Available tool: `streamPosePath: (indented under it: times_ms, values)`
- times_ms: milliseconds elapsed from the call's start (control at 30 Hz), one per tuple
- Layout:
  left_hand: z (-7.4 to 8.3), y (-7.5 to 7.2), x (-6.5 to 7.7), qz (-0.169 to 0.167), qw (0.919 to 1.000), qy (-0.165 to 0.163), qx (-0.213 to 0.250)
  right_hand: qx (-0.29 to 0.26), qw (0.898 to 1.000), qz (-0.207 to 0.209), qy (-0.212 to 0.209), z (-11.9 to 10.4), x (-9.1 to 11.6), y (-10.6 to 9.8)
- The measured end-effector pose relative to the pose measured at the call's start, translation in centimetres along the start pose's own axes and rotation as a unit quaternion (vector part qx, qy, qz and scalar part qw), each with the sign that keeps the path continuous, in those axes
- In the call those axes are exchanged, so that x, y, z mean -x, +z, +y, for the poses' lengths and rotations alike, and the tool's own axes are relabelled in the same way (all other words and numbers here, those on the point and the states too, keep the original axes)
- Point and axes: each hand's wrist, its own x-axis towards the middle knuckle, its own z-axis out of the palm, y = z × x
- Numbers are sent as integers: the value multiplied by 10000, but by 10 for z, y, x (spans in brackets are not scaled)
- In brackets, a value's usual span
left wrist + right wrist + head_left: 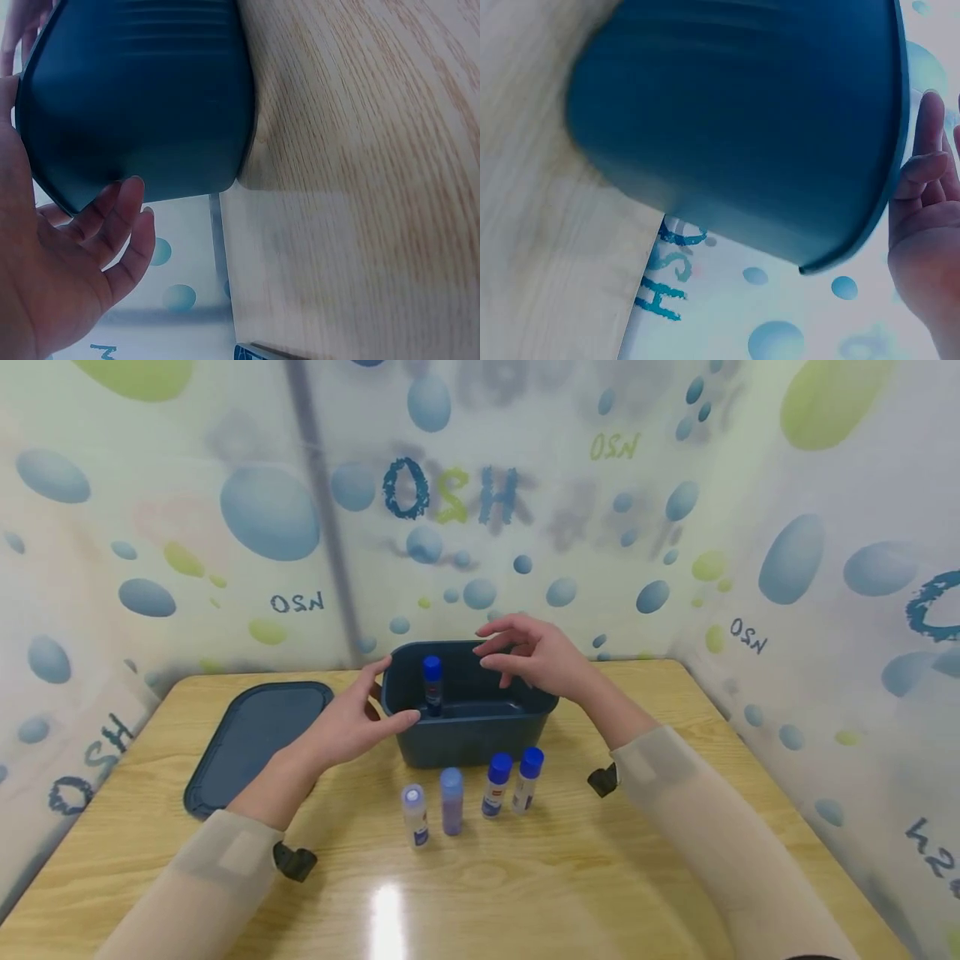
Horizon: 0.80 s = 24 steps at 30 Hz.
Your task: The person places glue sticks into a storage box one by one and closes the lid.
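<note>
A dark blue plastic bin (471,745) stands on the table with a blue-capped glue stick (432,685) upright inside, near its left end. My left hand (352,714) holds the bin's left end, thumb at the front rim and fingers against the outer wall, as the left wrist view shows. Over the bin's right end hovers my right hand (536,656), fingers loosely bent and nothing in them. In front of the bin stand a clear-capped glue stick (416,817), a pale purple-blue one (452,802), and two white glue sticks (495,787) (528,781) with dark blue caps.
A dark blue lid (258,735) lies flat on the wooden table (600,877), left of the bin and partly behind my left forearm. Patterned curtain-like walls (480,468) close in the table's back and sides.
</note>
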Motion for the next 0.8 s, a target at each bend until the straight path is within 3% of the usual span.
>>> streamPosePath:
  times_ms: [800]
  values:
    - [0, 0, 1, -33, 10000, 42, 47, 100, 9998, -106, 158, 7, 95, -4]
